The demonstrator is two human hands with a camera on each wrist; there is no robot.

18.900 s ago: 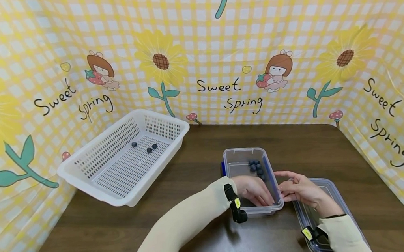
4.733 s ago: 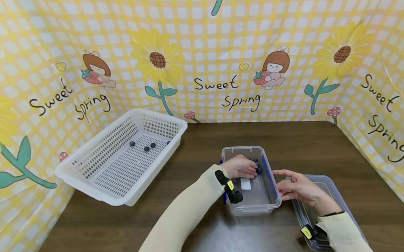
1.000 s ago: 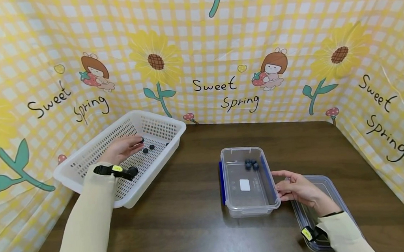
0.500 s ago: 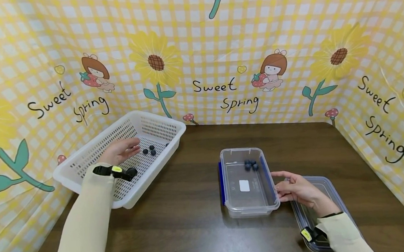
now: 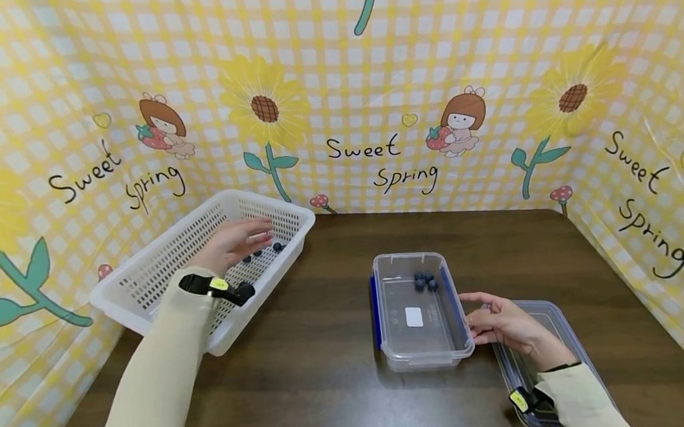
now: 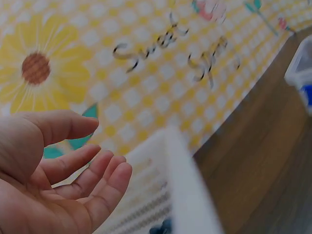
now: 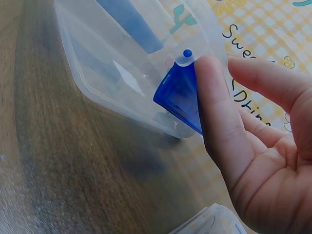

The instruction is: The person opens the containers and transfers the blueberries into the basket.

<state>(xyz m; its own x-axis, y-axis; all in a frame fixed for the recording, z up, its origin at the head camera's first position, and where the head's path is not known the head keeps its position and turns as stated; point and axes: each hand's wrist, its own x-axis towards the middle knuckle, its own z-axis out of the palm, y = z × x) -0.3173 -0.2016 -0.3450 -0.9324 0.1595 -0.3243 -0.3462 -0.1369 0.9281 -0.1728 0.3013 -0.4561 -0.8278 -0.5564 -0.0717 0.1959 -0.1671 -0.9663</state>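
My left hand (image 5: 232, 243) is over the white perforated basket (image 5: 170, 327), its fingers loosely bent with nothing between them; the left wrist view shows the bare fingertips (image 6: 122, 173). Under and beside this hand, several blueberries (image 5: 277, 247) lie on the basket floor, some partly hidden by it. More blueberries (image 5: 425, 281) sit together near the far end of a clear plastic box (image 5: 428, 356). My right hand (image 5: 510, 326) rests against the box's right side, relaxed. In the right wrist view its thumb (image 7: 214, 97) lies along the box's blue side clip (image 7: 178, 92).
A clear lid (image 5: 545, 308) lies on the brown table (image 5: 306, 377) under my right forearm. A white label (image 5: 414, 316) shows on the box's floor. Yellow checked cloth (image 5: 368, 91) with printed sunflowers walls in the back and sides.
My left hand has gone from the plastic box to the basket, let a blueberry drop there, and now shifts right and up. The box holds fewer blueberries than before. The right hand stays put.
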